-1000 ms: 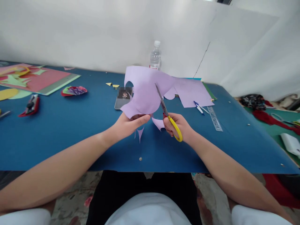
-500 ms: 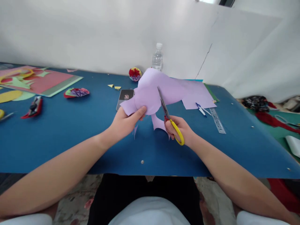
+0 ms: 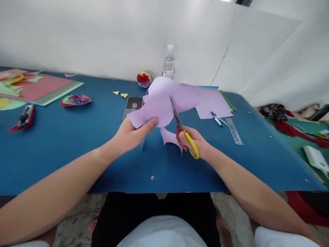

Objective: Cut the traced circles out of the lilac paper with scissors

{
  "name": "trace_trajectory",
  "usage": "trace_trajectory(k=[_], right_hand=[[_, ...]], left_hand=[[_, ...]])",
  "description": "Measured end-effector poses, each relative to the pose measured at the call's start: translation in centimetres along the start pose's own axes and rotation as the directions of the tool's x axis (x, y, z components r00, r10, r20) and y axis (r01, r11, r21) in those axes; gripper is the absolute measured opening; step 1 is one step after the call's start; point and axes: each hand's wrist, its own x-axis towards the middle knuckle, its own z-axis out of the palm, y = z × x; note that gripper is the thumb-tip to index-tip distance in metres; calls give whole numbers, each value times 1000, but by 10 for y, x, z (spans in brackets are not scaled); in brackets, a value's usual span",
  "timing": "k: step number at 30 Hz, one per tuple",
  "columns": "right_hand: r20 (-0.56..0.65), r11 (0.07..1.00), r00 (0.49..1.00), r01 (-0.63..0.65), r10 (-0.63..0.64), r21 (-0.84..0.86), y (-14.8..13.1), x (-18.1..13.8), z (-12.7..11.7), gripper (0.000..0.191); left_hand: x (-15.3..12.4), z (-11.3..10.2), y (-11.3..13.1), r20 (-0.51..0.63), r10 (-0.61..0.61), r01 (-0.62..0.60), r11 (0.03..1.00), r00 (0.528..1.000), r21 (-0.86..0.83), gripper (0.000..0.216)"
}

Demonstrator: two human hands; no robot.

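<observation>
My left hand [image 3: 135, 132] pinches the near edge of a lilac paper sheet [image 3: 160, 103], thumb on top, holding it just above the blue table [image 3: 77, 144]. My right hand [image 3: 191, 142] grips yellow-handled scissors [image 3: 181, 125] whose blades point up into the sheet. A lilac offcut [image 3: 169, 136] hangs or lies below the blades, and a thin lilac sliver [image 3: 142, 144] shows under my left hand.
A phone [image 3: 133, 105] lies behind the sheet. Further back stand a water bottle [image 3: 168, 65] and a paper ball [image 3: 144, 79]. A pen [image 3: 216, 119], a ruler [image 3: 233, 130] and more lilac paper [image 3: 213, 103] lie right; coloured papers [image 3: 38, 85], a folded flower [image 3: 75, 100] and a cutter [image 3: 23, 118] left.
The lilac sheet has been lowered and turned from standing upright to lying flatter. The scissors have stayed in the sheet, and the paper ball behind it has come into view.
</observation>
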Motion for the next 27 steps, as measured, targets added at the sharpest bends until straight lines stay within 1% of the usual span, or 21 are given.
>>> trace_trajectory(k=[4,8,11,15,21,27], right_hand=[[-38,997,998,46,-48,-64,3,0,-1,73],[-23,994,997,68,-71,-90,3,1,-2,70],[-13,993,998,64,-65,-98,-1,0,-1,71],[-11,992,999,48,-50,-113,-8,-3,0,73],[9,995,998,64,-63,-73,-10,-3,-2,70],[-12,993,999,31,-33,-110,-9,-2,-3,70]], left_hand=[[0,-2,2,13,-2,1,1000,1000,14,41],[-2,-2,4,32,-11,10,1000,999,23,44],[-3,-2,7,29,-55,55,998,998,10,45],[-4,-4,9,21,-123,124,992,992,-1,40],[-2,-7,7,-17,-105,104,993,994,-53,36],[0,-7,5,-49,-92,88,994,995,-71,34]])
